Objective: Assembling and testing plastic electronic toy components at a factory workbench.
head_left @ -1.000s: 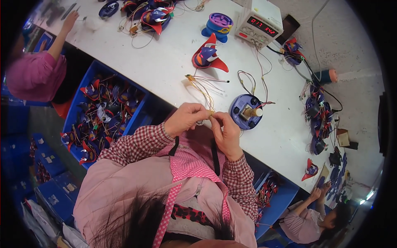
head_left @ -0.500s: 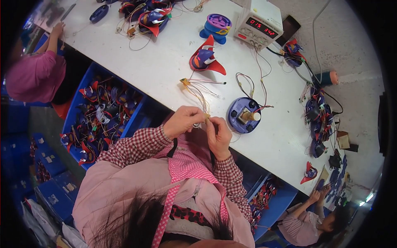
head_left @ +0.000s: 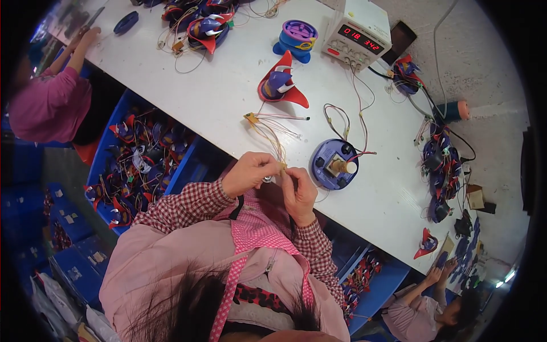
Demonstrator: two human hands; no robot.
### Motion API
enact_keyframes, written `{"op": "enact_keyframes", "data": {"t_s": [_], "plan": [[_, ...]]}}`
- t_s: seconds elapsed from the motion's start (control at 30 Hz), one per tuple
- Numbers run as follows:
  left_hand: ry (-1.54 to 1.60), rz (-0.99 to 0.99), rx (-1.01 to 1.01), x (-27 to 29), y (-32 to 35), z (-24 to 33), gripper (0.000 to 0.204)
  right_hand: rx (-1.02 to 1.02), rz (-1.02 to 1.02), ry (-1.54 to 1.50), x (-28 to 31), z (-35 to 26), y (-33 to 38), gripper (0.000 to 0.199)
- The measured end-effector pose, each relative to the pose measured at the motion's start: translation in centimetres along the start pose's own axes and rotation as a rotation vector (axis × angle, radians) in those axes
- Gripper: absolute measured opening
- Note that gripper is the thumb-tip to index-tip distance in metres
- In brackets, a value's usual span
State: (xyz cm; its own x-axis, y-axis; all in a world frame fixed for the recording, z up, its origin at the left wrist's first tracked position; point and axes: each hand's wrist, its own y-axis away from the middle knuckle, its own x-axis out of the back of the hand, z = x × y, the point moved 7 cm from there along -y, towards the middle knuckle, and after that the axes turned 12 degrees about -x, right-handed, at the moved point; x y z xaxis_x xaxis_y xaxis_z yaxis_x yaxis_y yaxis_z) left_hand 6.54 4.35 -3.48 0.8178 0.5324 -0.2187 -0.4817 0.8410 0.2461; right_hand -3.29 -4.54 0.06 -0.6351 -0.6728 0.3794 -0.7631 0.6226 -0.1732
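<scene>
My left hand [head_left: 250, 172] and my right hand [head_left: 300, 195] meet at the table's near edge, fingertips pinched on the ends of thin wires [head_left: 277, 143]. A small shiny round piece [head_left: 267, 179] shows beneath my left fingers; how it is held is hidden. The wires lead up to a small yellowish circuit board [head_left: 251, 118] lying on the table. Beyond it sits a red and purple toy part with white horns [head_left: 279, 84]. Right of my hands rests a round purple base [head_left: 331, 178] with a white cylinder [head_left: 348, 167] on top and wires attached.
A power supply [head_left: 358, 37] with a red display stands at the back, beside a blue and purple round container [head_left: 296, 40]. More wired toy parts [head_left: 209, 28] lie far left. Blue bins [head_left: 182, 169] of parts flank me below the table. Co-workers sit left [head_left: 51, 105] and lower right [head_left: 413, 310].
Both hands stay pinched together at the wires, slightly lower in view. The toy part appears a little farther left. The power supply's reading differs, and the left co-worker's hand has shifted.
</scene>
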Motion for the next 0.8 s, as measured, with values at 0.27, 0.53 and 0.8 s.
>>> {"op": "enact_keyframes", "data": {"t_s": [0.27,0.53,0.8], "plan": [[-0.012,0.008,-0.010,0.0,-0.1,0.3,0.021,-0.009,-0.004,-0.003,0.0,0.0,-0.1,0.012],[0.015,0.006,0.002,0.1,0.0,0.2,0.022,0.045,0.018,0.033,-0.1,-0.3,0.1,0.013],[-0.008,0.039,-0.009,-0.3,-0.1,0.5,0.021,0.117,0.055,0.088,0.2,-1.1,-0.1,0.015]]}}
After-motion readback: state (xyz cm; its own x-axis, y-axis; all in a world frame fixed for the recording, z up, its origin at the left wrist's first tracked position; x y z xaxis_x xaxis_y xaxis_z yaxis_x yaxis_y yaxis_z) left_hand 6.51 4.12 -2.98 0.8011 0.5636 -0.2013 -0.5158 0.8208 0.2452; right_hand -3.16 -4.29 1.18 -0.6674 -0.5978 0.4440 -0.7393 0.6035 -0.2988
